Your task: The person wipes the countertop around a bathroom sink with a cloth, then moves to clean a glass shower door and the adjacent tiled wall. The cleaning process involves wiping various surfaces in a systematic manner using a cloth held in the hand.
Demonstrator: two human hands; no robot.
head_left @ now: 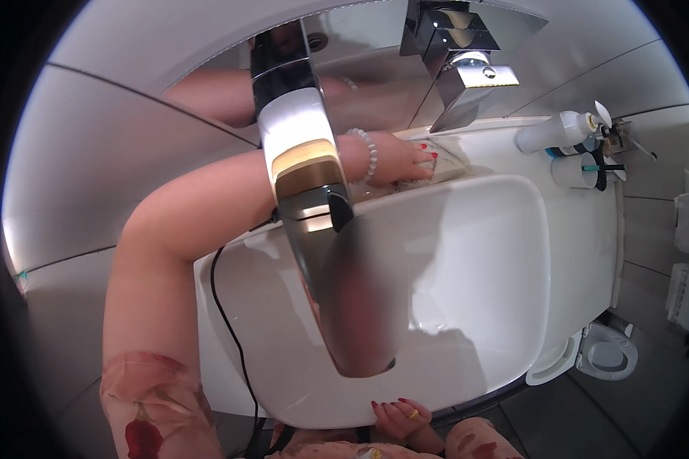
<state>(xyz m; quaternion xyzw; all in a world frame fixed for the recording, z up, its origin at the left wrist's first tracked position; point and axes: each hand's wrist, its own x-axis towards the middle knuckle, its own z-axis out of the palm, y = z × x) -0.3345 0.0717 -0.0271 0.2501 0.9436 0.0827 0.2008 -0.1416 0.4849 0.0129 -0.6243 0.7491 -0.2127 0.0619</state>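
My left hand (406, 157) reaches across to the back ledge of a white basin (513, 321) and presses on a pale folded cloth (445, 165) below the chrome tap (467, 73). A white bead bracelet sits on that wrist. At the bottom edge, my right hand (398, 417), with red nails and a gold ring, curls its fingers over the basin's front rim. A white, gold and black appliance shaped like a hair dryer (306, 161) hangs close to the camera and hides part of the basin. Its black cord (233, 336) trails down the left side.
A white pump bottle (551, 131) lies on the ledge at the right, beside a white cup with toothbrushes (578, 170). A mirror (360, 30) rises behind the tap. On the grey tiled floor at lower right stands a white fixture (606, 353).
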